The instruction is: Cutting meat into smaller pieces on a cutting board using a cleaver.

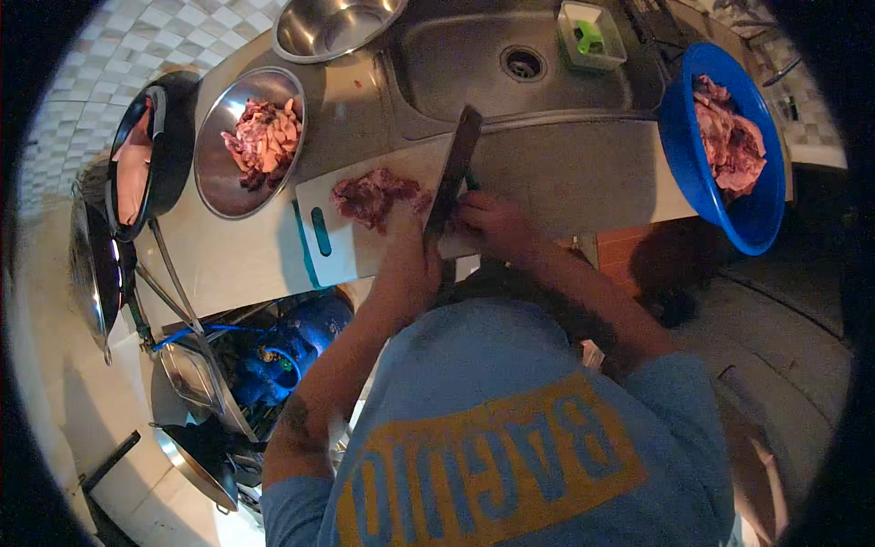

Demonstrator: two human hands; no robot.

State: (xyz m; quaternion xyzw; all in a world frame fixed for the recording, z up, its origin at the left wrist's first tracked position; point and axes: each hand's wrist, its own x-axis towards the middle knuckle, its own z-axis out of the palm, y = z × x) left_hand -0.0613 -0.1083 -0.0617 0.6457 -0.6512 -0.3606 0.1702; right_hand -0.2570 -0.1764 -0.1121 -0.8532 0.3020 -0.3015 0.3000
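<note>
A large dark-bladed knife (pixel 454 167) points away from me over a white cutting board (pixel 342 256) with a teal edge. My left hand (pixel 412 249) is closed at the knife's lower end, where the handle is hidden. Just right of the blade, my right hand (pixel 489 215) has curled fingers close to the knife. A small dark green piece (pixel 472 180) sticks out beyond those fingers; whether they grip it is unclear. Raw meat (pixel 376 198) lies on the board, left of the blade and beyond my left hand.
Cut meat fills part of a steel bowl (pixel 212 171) at left, beside a dark pot (pixel 171 157) holding pale meat. A blue basin (pixel 683 161) with meat stands right. Beyond are a sink (pixel 451 82), a plastic container (pixel 601 61) and another steel bowl (pixel 335 31). Pans hang lower left.
</note>
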